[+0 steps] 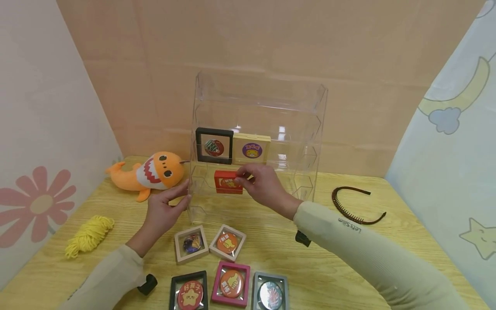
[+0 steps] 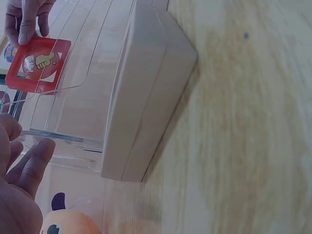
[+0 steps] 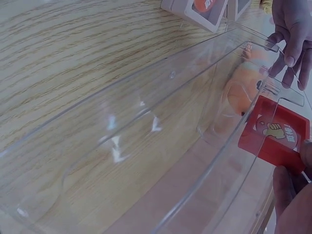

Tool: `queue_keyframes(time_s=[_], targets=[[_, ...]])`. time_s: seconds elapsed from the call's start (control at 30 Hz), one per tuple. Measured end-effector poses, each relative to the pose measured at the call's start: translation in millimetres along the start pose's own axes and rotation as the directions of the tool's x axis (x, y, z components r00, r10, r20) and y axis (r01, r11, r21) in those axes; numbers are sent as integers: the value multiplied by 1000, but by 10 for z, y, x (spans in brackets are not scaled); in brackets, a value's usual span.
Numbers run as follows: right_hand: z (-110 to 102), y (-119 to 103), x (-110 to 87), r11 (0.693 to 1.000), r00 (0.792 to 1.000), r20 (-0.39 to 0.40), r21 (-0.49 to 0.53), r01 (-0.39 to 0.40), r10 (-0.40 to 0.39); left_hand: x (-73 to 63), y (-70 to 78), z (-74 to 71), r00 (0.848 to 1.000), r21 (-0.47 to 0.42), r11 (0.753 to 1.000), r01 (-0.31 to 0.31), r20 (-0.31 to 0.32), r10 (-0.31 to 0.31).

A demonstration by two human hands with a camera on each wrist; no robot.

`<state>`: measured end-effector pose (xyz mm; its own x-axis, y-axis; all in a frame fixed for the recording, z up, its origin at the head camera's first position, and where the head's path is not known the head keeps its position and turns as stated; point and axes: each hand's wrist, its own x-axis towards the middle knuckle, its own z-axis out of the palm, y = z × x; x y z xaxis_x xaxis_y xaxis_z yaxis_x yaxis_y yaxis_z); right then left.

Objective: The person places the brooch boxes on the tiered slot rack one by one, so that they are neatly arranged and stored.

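Note:
A clear plastic tiered display rack [image 1: 255,103] stands upright on the table. My right hand [image 1: 267,189] pinches the right edge of a small red display frame [image 1: 222,188] between thumb and fingers, at a lower tier of the rack. Inside that frame is a round badge with a yellow thumbs-up, plain in the left wrist view [image 2: 43,66]. My left hand [image 1: 162,215] holds the rack's left side edge, thumb and fingers on either side of it. On the tier above sit a black display frame [image 1: 198,148] and a cream display frame [image 1: 267,150], side by side.
In front of the rack lie two beige frames [image 1: 179,254], a black frame [image 1: 174,286], a pink frame [image 1: 246,284] and a grey frame [image 1: 284,292], each with a badge. Left are an orange shark plush [image 1: 128,176] and yellow yarn [image 1: 89,234]; right, a brown headband [image 1: 342,211].

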<state>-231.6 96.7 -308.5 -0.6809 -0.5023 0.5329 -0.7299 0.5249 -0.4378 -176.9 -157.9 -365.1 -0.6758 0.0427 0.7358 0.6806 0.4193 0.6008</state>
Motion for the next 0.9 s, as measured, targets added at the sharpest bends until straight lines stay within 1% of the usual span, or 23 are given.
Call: queue_keyframes(time_s=[0.2,0.43,0.73,0.9], targets=[[20,8,2,1000,1000,9,-8,-2,2,-1,13,-2,1000,12,1000,22,-1,-22],[20,-8,26,1000,1000,30,-29,4,-3,1,4,4,1000,4,1000,4,-2,-4],[19,-74,86,997,993,110,-78,-30,39,-1,1,4,1000,-5,1000,-15,-9,15],[43,-105,102,993,990,134,-110,-36,51,-5,2,5,1000,-12,1000,-14,-9,14]])
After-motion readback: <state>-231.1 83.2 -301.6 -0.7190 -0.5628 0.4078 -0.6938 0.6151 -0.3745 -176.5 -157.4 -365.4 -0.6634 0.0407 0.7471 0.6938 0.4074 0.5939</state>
